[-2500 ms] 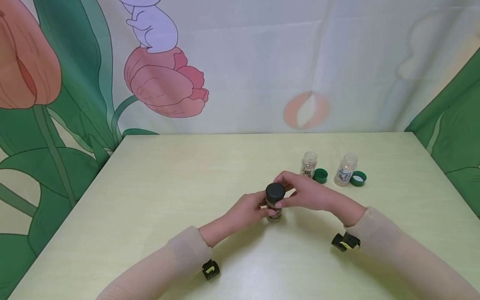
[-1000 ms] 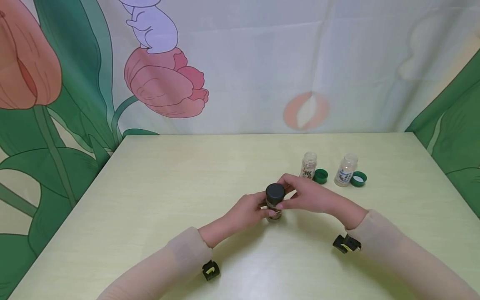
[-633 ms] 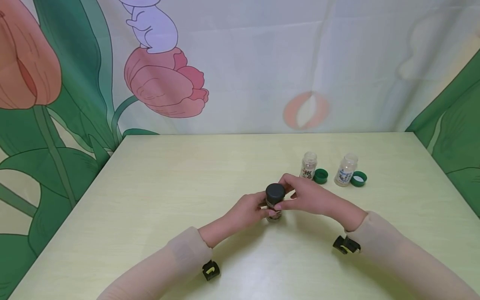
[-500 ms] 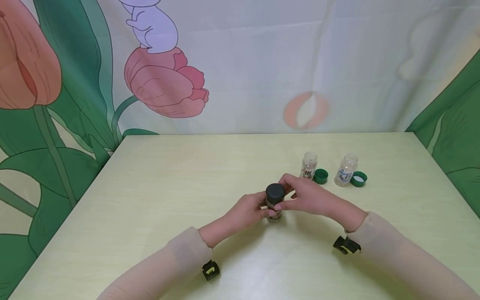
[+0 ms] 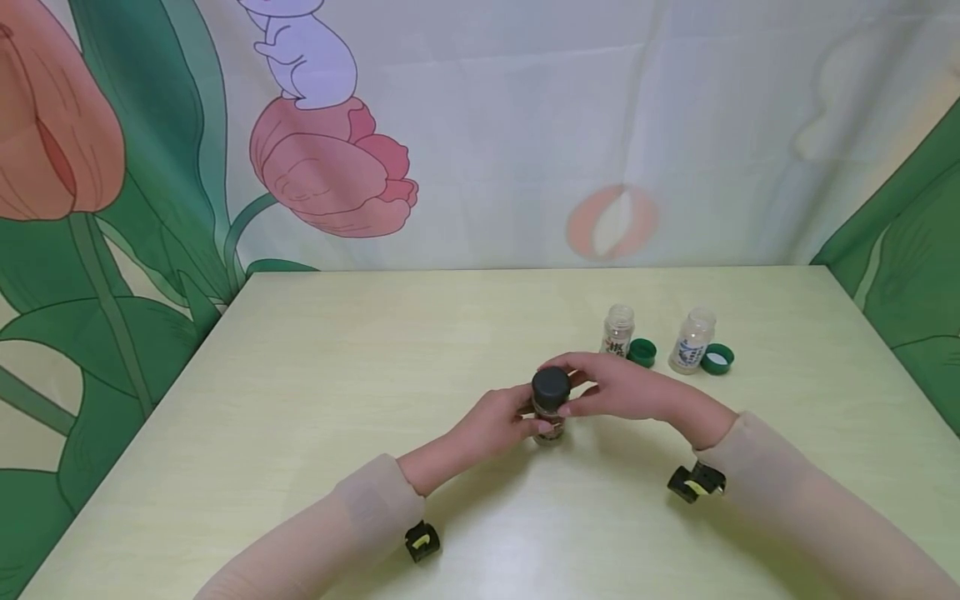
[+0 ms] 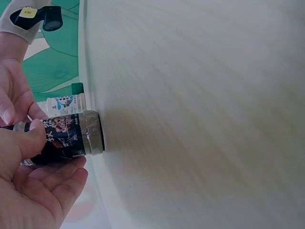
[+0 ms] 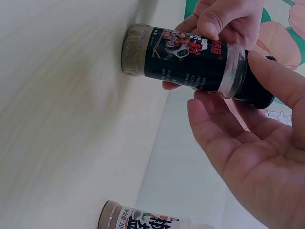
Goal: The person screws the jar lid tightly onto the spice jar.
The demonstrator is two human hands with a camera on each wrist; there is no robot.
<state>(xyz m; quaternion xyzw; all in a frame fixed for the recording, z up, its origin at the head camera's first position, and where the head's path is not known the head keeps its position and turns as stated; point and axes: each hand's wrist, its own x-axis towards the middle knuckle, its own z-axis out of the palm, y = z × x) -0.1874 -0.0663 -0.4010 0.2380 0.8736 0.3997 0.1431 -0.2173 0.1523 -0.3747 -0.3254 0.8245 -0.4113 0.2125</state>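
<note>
A spice jar [image 7: 186, 59] with a black label and a black cap [image 5: 551, 388] stands upright on the table, its base at or very near the surface. My left hand [image 5: 487, 423] grips the jar's body, thumb in front and fingers behind. From the other side, my right hand [image 5: 626, 388] has its thumb and fingers around the cap. In the right wrist view, the thumb lies against the cap and the fingers curve under it. Brownish contents show through the jar's glass base.
Behind the right hand stand two clear uncapped jars, one with red and black print [image 5: 617, 337] and one with a blue label [image 5: 691, 348]. Beside them lie two green caps, the nearer-left cap [image 5: 642, 352] and the right cap [image 5: 717, 359]. A printed curtain [image 5: 487, 150] hangs behind the table.
My right hand's fingers have reached farther left behind the cap, and its thumb has shifted slightly right. The left hand and the jar stay in place.
</note>
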